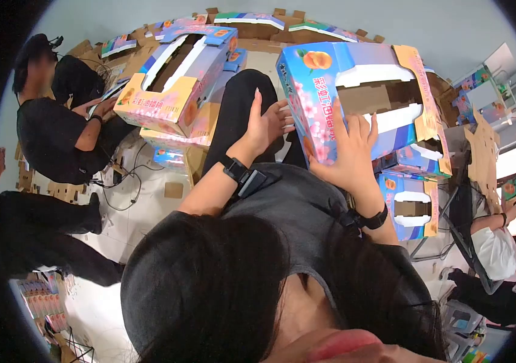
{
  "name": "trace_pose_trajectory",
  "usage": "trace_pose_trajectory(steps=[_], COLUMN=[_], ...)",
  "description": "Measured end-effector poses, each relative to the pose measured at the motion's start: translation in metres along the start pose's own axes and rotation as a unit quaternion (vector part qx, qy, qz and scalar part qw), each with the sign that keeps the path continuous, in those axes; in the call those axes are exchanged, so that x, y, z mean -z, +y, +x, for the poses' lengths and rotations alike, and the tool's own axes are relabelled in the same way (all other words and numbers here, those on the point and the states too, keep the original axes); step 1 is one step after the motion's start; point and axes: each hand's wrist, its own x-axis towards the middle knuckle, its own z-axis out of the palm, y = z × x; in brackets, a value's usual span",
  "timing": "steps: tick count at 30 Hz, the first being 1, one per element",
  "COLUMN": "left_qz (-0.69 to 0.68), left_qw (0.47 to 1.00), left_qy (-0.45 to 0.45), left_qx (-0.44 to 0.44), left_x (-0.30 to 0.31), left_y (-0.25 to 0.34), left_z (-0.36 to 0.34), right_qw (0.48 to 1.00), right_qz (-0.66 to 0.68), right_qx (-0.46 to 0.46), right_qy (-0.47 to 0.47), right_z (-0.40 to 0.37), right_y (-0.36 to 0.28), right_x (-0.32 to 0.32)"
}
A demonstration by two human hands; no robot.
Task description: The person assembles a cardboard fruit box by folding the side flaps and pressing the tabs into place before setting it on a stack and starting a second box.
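Observation:
A printed cardboard box (370, 144) in blue, pink and yellow, with a peach picture and a large cutout in its top, stands in front of me to the right. My right hand (350, 148) lies against its near side, fingers spread and thumb at the lower left corner. To the left of this box, my left hand (264, 124) is open, thumb raised and fingers pointing at the box's side, with its fingertips close to the cardboard.
Another such box (156, 109) rests on a stack to the left. More boxes (389, 202) are piled below the one at my right. Seated people (49, 130) work at both sides, and cables (131, 184) trail over the floor. Flattened cardboard (252, 45) lines the back wall.

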Motion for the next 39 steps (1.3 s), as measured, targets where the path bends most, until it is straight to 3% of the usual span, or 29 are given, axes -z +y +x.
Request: trace_pose_trajectory(steps=[12, 20, 29, 39], left_qz=[0.048, 0.089, 0.135, 0.192], left_qw=[0.998, 0.996, 0.99, 0.98], left_qy=[0.024, 0.005, -0.003, -0.047], left_qx=[0.026, 0.026, 0.046, 0.026], left_x=[-0.009, -0.006, -0.006, -0.007], left_y=[0.003, -0.001, -0.002, -0.008], left_z=[-0.006, -0.004, -0.001, -0.001], right_qw=[0.997, 0.969, 0.923, 0.93], right_qz=[-0.054, -0.22, -0.291, -0.13], right_qx=[-0.021, -0.108, -0.246, -0.311], right_qy=[0.043, 0.018, -0.05, -0.148], right_z=[-0.055, -0.135, -0.224, -0.292], right_y=[0.038, 0.086, 0.135, 0.153], right_x=[0.064, 0.102, 0.119, 0.091])
